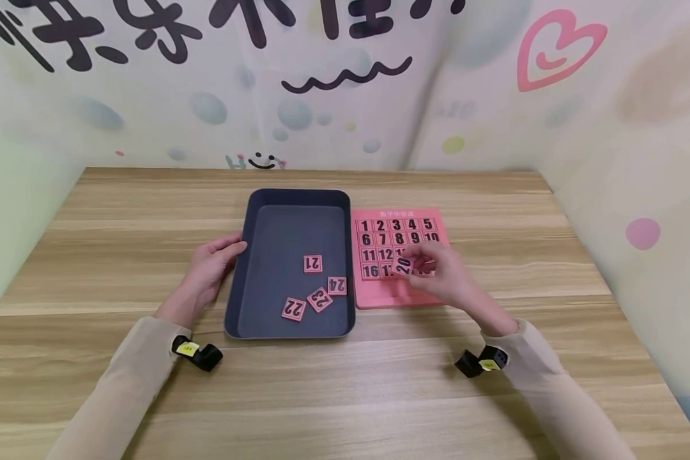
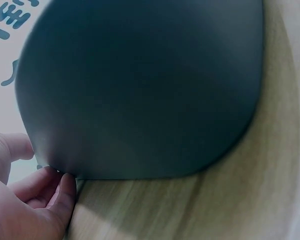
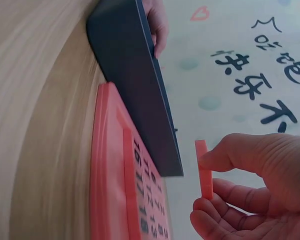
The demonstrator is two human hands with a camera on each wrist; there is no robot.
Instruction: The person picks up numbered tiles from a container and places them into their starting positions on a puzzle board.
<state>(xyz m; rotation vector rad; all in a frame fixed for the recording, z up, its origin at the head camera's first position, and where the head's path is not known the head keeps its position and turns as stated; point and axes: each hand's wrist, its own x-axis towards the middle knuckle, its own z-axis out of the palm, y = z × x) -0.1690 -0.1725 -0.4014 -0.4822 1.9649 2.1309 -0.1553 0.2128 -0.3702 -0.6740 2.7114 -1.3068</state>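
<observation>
My right hand [image 1: 439, 271] pinches a pink number tile marked 20 [image 1: 402, 266] between thumb and fingers, above the number board. In the right wrist view the tile [image 3: 204, 170] shows edge-on, lifted over the pink board [image 3: 102, 165]. Rows of numbered tiles fill the upper part of the board [image 1: 397, 295]; the held tile and my fingers hide some of them. My left hand [image 1: 209, 268] grips the left rim of a dark grey tray [image 1: 276, 223]. Inside the tray lie loose tiles 21 [image 1: 313, 264], 22 [image 1: 294, 309], 23 [image 1: 319, 299] and 24 [image 1: 337, 285].
Tray and board stand side by side on a wood-grain table [image 1: 333, 396]. A printed wall covering [image 1: 345, 128] with lettering and dots rises behind the table and along its sides. Each sleeve carries a black wrist camera, the left one [image 1: 198, 353] close to the tray's near corner.
</observation>
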